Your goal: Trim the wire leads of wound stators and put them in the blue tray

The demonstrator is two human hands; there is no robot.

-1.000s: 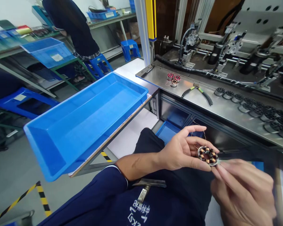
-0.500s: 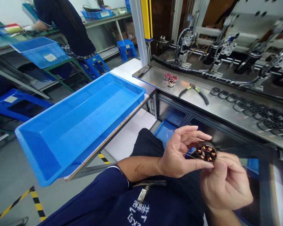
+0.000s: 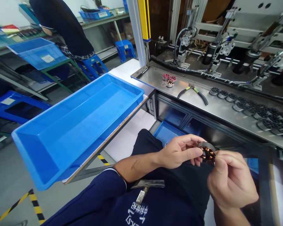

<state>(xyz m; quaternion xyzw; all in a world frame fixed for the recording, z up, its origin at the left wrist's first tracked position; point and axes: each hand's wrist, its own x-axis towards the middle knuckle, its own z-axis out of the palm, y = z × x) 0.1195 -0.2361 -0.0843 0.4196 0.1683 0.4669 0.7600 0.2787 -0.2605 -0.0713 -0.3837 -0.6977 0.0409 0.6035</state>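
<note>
My left hand (image 3: 179, 153) grips a dark round motor stator (image 3: 207, 147) with copper windings, thumb on its near face and fingers behind. A thin loose wire (image 3: 165, 144) shows by the left hand's wrist side. Against the stator's right edge, my right hand (image 3: 233, 177) is closed in a pinch of thumb and forefinger. Whatever lies between those fingertips is hidden. Both hands are over my lap, in front of the metal bench. On that bench lie pliers (image 3: 198, 92) with green and black handles, jaws pointing away.
Several dark stators (image 3: 250, 106) stand in rows on the metal bench (image 3: 155, 75). A small group of red and copper stators (image 3: 169, 79) sits left of the pliers. At left is a large blue tray (image 3: 85, 122). Machine arms (image 3: 224, 47) stand behind; a co-worker (image 3: 63, 28) sits far left.
The stator has tilted, so its dark outer rim shows more. My left thumb has moved from below onto its face. My right hand has shifted slightly right.
</note>
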